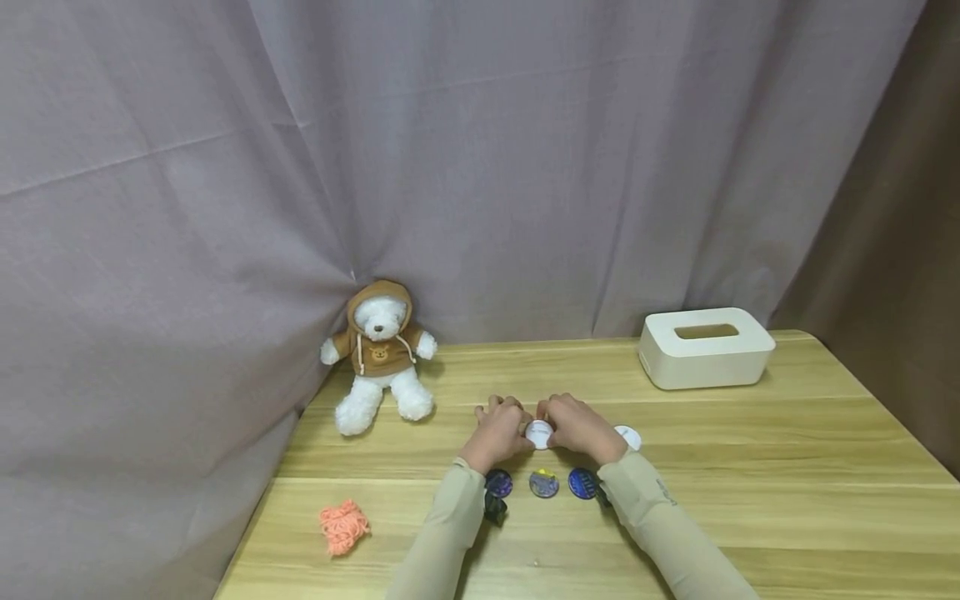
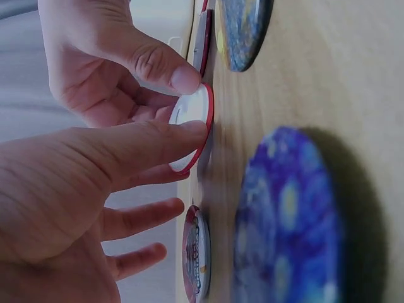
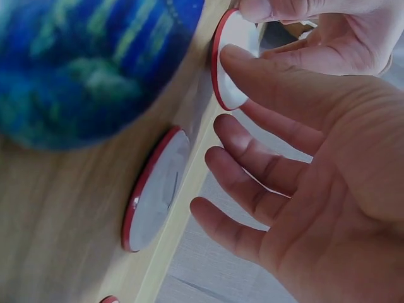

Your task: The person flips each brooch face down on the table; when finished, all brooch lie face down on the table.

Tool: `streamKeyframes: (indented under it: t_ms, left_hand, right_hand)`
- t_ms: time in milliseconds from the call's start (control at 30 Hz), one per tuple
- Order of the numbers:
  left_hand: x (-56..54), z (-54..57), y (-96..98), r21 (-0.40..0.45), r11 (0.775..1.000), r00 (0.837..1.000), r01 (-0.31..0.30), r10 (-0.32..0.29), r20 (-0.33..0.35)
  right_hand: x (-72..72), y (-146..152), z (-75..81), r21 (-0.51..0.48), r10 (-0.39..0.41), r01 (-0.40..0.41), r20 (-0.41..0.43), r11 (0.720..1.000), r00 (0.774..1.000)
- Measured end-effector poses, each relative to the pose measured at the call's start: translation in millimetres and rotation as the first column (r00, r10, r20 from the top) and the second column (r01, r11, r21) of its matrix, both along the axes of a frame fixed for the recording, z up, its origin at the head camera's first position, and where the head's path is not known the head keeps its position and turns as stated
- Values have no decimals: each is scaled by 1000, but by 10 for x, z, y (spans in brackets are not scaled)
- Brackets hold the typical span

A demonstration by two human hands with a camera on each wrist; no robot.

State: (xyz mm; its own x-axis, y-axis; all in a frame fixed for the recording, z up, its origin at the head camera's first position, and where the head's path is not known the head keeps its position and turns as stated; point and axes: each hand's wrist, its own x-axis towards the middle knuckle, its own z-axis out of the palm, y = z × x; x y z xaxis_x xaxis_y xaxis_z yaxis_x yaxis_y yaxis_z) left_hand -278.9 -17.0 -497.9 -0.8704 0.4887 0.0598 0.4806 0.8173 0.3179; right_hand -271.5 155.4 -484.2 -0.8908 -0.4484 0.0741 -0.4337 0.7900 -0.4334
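A round badge [image 1: 538, 434] with a white back and red rim is held between both hands, its white side facing up. My left hand [image 1: 498, 433] pinches one edge, the thumb lying on the white face in the left wrist view. My right hand [image 1: 579, 427] pinches the other side, its remaining fingers spread loosely. Just right of the right hand lies another white-backed badge [image 3: 158, 189]. Beyond the left fingers rests a patterned red-rimmed badge [image 2: 196, 252]. Nearer the body sit a dark purple-blue badge [image 1: 498, 483], a grey-yellow badge [image 1: 543, 483] and a blue badge [image 1: 582, 483].
A white teddy bear [image 1: 382, 358] in a brown hoodie sits at the back left. At the back right stands a white tissue box [image 1: 705, 350]. A bundle of coral yarn [image 1: 344, 527] lies at the front left of the wooden table [image 1: 750, 517]. Grey curtain [image 1: 480, 167] hangs behind.
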Motion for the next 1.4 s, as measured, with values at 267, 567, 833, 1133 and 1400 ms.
streamKeyframes:
  t_ms: [267,567,833,1133,1400]
  left_hand:
    - [13,23,-34,-18,1000,1000,7,-7,8]
    - [-2,64,-132,51,999,1000,15,-16,13]
    - [0,66,-296,81,997,999,8,-11,34]
    - [-25,50,-453,80,996,997,-49,43,69]
    - [-35,32,-562,91,995,997,-49,44,60]
  right_hand:
    - [18,-4,20,34,53,-53,-6,998,999]
    - [-61,-39,37,8,104,-104,-33,995,994]
    - [-92,-132,80,-10,77,-77,4,997,997]
    - [-125,-314,102,8,92,-92,19,996,996]
    - [-159,-446,92,23,108,-108,22,994,994]
